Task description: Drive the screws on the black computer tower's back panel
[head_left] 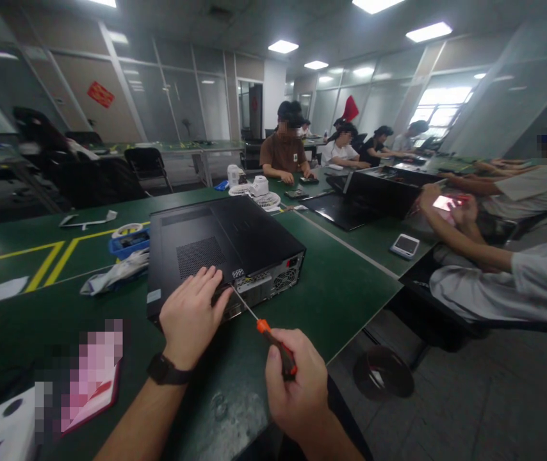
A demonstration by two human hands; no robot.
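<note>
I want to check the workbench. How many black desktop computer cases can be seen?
2. One black metal computer case lies under the left hand; another black open case lies farther right, by a co-worker. More may be hidden behind.

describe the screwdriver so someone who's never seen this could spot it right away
Start at the black computer case lying flat on the green table. At its near rear corner a thin metal shaft runs back to the right hand. That is the screwdriver, the only tool with an orange and black handle.
</note>
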